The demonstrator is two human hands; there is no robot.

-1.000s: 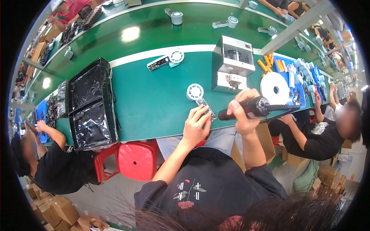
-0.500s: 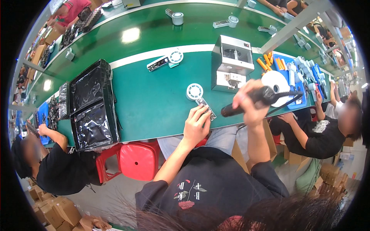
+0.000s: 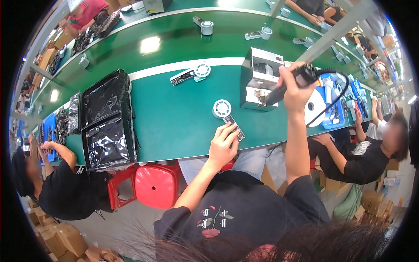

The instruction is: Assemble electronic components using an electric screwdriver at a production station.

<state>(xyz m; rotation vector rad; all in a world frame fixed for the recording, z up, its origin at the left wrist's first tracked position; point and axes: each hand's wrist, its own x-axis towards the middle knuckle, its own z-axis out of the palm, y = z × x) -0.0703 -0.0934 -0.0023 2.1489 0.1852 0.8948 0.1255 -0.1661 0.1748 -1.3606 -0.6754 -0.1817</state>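
Observation:
My left hand (image 3: 223,145) lies over the handle of a pale blue-grey handheld fan (image 3: 222,108), fingers closed on it against the green table. The fan's round head points away from me, and the handle shows exposed inner parts. Raised in my right hand (image 3: 298,95) is a black electric screwdriver (image 3: 276,94) with a coiled cable. Its front end reaches the small opening at the front of a silver screw feeder (image 3: 270,76); whether the tip touches a screw cannot be made out. Another opened fan (image 3: 202,70) lies farther back on the table.
A black plastic-lined tray (image 3: 104,98) stands at left. Right of the feeder are a white disc (image 3: 315,111) and a blue bin (image 3: 340,120) of parts. More fans lie on the green belt (image 3: 170,37) beyond. Co-workers sit on both sides; a red stool (image 3: 157,183) is beside me.
My right hand has moved up and away from me with the screwdriver, from beside the fan handle to the feeder's front. My left hand stays on the fan.

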